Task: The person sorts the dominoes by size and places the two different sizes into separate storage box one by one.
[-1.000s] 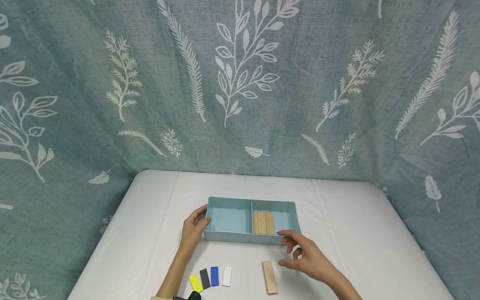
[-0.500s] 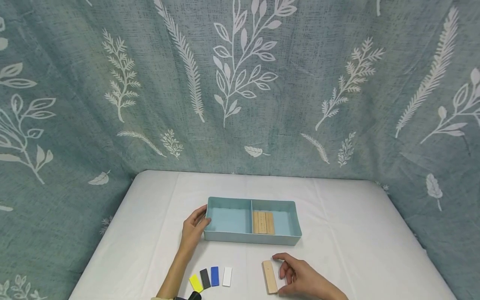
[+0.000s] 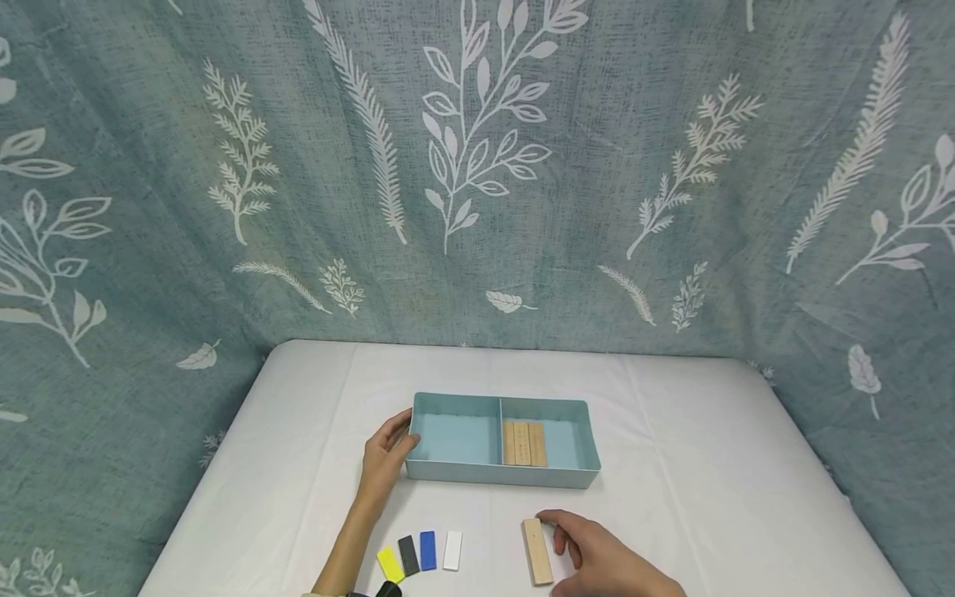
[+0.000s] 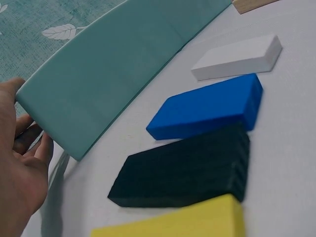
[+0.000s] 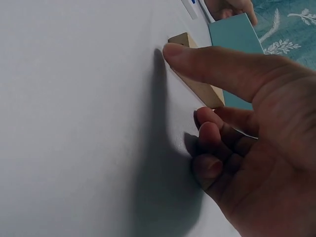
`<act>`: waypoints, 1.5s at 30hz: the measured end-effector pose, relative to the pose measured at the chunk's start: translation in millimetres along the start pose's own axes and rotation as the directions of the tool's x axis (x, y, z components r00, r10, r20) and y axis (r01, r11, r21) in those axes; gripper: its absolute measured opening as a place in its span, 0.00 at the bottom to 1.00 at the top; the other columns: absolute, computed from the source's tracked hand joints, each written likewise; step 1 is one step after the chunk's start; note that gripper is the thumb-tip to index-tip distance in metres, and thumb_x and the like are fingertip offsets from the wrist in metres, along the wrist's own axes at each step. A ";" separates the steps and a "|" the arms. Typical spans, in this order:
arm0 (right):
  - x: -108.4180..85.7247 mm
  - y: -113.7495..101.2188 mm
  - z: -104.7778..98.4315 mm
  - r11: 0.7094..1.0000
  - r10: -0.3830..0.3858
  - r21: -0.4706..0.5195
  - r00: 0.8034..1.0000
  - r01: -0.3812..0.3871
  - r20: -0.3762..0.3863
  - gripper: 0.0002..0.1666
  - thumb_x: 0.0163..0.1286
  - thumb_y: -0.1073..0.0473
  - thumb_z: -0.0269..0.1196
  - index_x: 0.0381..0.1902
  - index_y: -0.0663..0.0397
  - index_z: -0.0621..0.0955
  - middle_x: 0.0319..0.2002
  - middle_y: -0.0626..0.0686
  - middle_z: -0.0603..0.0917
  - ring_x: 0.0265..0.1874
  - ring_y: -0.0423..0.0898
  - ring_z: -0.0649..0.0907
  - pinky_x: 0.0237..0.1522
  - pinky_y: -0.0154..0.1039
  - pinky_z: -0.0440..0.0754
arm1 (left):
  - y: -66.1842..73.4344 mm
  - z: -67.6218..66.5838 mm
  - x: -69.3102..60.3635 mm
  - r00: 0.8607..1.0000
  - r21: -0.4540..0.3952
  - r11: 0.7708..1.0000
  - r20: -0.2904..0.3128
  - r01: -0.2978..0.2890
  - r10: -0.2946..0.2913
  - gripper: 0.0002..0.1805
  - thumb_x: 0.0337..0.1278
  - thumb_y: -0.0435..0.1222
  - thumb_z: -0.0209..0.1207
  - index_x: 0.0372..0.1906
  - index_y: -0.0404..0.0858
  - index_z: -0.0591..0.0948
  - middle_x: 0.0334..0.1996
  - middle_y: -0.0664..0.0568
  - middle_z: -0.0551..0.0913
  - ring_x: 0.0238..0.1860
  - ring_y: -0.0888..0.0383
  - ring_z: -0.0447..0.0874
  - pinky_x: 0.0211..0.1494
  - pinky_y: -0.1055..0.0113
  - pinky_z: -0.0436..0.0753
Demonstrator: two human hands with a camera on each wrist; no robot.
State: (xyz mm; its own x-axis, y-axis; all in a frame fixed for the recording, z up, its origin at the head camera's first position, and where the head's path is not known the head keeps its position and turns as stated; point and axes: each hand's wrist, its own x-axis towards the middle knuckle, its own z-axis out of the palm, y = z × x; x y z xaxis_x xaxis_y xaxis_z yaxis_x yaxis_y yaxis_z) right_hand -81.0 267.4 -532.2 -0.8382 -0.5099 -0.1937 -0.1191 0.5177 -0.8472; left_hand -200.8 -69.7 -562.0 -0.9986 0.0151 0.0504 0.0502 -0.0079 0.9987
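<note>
My left hand [image 3: 384,460] grips the left end of a light blue two-compartment box [image 3: 503,474], with the thumb over its rim; the left wrist view shows the fingers behind the end wall. My right hand [image 3: 608,555] is beside a plain wooden block [image 3: 537,551] lying on the table. Its index fingertip is at the block's far end and its thumb near the close end; the other fingers curl loosely. In the right wrist view the thumb hides part of the wooden block [image 5: 210,94], and firm contact cannot be made out.
Several wooden blocks [image 3: 524,444] stand side by side against the divider in the box's right compartment. A yellow block [image 3: 390,564], a black block [image 3: 408,555], a blue block [image 3: 428,550] and a white block [image 3: 452,550] lie in a row on the white table [image 3: 716,464]. A patterned curtain hangs behind.
My right hand has come down from the box's front right corner to the wooden block, and its index finger has moved in to the far end. The left hand and box stay put.
</note>
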 end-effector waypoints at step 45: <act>-2.5 9.9 2.2 0.994 -0.058 0.084 0.991 0.068 -0.120 0.50 0.48 0.69 0.74 0.69 0.64 0.64 0.47 0.55 0.71 0.34 0.42 0.77 0.32 0.34 0.83 | -2.7 -0.2 0.8 1.000 -0.008 1.000 0.002 -0.001 0.001 0.28 0.63 0.34 0.61 0.67 0.35 0.72 0.68 0.45 0.72 0.71 0.48 0.65 0.72 0.54 0.65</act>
State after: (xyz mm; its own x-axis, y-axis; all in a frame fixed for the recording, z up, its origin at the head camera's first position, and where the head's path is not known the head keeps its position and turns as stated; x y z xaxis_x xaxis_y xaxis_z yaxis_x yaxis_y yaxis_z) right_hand -78.9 272.2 -541.2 -0.8877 -0.4527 -0.0838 -0.1308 0.4224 -0.8969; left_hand -201.7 -69.8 -564.6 -0.9985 0.0173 0.0514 0.0511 -0.0155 0.9986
